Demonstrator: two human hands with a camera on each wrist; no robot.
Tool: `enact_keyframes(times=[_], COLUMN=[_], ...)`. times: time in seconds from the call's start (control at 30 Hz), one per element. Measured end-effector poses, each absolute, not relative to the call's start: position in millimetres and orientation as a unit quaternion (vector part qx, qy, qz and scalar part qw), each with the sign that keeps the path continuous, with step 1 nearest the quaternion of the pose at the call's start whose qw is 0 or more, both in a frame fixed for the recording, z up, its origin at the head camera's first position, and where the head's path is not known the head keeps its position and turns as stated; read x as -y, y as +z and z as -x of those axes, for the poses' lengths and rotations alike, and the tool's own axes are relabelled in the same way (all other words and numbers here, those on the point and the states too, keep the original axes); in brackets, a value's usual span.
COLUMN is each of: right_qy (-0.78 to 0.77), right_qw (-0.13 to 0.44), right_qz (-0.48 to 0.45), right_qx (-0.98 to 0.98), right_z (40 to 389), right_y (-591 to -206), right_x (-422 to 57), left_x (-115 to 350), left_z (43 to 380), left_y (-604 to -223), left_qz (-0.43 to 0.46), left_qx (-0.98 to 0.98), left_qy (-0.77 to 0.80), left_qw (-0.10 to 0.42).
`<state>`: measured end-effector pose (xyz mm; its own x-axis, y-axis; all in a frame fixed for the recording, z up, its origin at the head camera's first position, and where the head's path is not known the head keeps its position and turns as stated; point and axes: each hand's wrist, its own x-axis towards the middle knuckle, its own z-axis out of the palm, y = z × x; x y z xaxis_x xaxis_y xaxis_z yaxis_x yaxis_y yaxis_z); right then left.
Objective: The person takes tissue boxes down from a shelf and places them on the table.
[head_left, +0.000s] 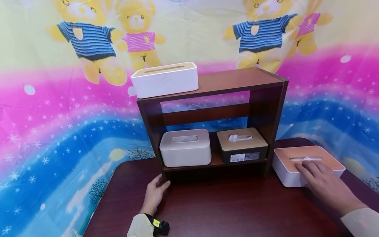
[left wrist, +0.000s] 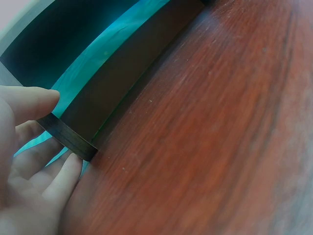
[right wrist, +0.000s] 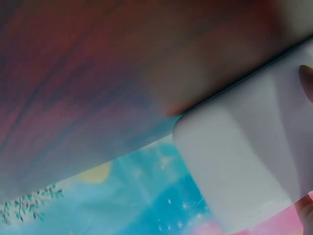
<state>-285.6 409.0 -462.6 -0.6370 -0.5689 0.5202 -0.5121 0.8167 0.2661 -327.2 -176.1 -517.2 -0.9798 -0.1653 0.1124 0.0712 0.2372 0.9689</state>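
My left hand [head_left: 153, 195] grips the lower front edge of the left side panel of a brown wooden shelf [head_left: 267, 113]. In the left wrist view its thumb lies on one side of the panel edge [left wrist: 68, 137] and its fingers on the other. On the right, my right hand [head_left: 328, 184] rests over a white tissue box [head_left: 288, 173] with a wood-toned lid, fingers reaching across the lid near the slot. The right wrist view shows the thumb [right wrist: 307, 81] against the white side of this box; the palm is hidden.
A long white tissue box [head_left: 165, 82] stands on the shelf's top left. A beige tissue box [head_left: 185, 153] and a black one with a wooden lid [head_left: 242, 148] sit on the lower board. Under the shelf is a dark red table [head_left: 225, 210]; a teddy-bear cloth [head_left: 83, 148] hangs behind.
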Motion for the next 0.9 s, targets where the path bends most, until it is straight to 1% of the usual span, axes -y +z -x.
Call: enact_keyframes(times=[0.23,0.5,0.7,0.9], right_qy=[-0.053,-0.06,-0.058,-0.05], right_qw=[0.313,0.307,0.322,0.315], right_qz=[-0.317,-0.317,-0.329,-0.322], right_qx=[0.894,0.895,0.886,0.892], right_z=[289.3,289.7,293.4,292.8], right_y=[-466.4,-468.7,-470.9,-471.4], right_x=[-415.0,-418.5,-420.0,-418.6], left_x=[176.0,174.9,175.2,175.2], left_z=[327.7,327.6,328.5,328.2], left_y=[-518.0,-517.3,-517.7,-518.4], left_qz=[-0.035,-0.037,-0.04,-0.037], left_qx=[0.778,0.783,0.782,0.784], left_qy=[-0.62,-0.613,-0.614,-0.612], left_qw=[0.094,0.098,0.1,0.1])
